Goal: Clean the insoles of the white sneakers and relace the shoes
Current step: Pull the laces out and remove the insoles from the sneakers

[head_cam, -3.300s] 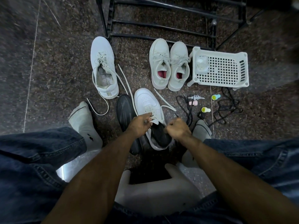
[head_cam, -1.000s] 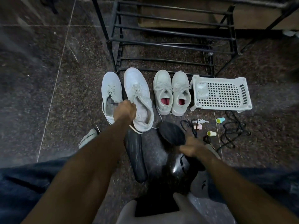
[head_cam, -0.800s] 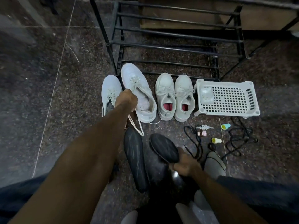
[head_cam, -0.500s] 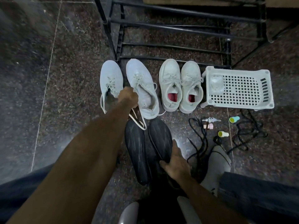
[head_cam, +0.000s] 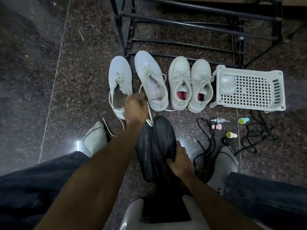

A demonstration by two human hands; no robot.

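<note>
Two white sneakers stand side by side on the floor, the left sneaker (head_cam: pixel 120 75) and the right sneaker (head_cam: pixel 149 75), both with loose white laces. My left hand (head_cam: pixel 135 108) is blurred over the gap between their heels, beside a trailing lace; its grip is unclear. Two black insoles lie side by side in front of the sneakers. My right hand (head_cam: pixel 181 161) grips the heel end of the right insole (head_cam: pixel 163 135), thumb on top. The left insole (head_cam: pixel 144 151) lies flat and is partly covered by my left forearm.
A second white pair with pink insoles (head_cam: pixel 180 80) stands to the right, then a white plastic basket (head_cam: pixel 249 90). Black laces (head_cam: pixel 255 133), keys (head_cam: pixel 219 120) and small bottles (head_cam: pixel 231 134) lie on the floor. A black shoe rack (head_cam: pixel 182 30) stands behind. My socked feet (head_cam: pixel 95 138) flank the insoles.
My left hand set the second white sneaker beside the first and drew back a little. My right hand carried the second insole down next to the other one.
</note>
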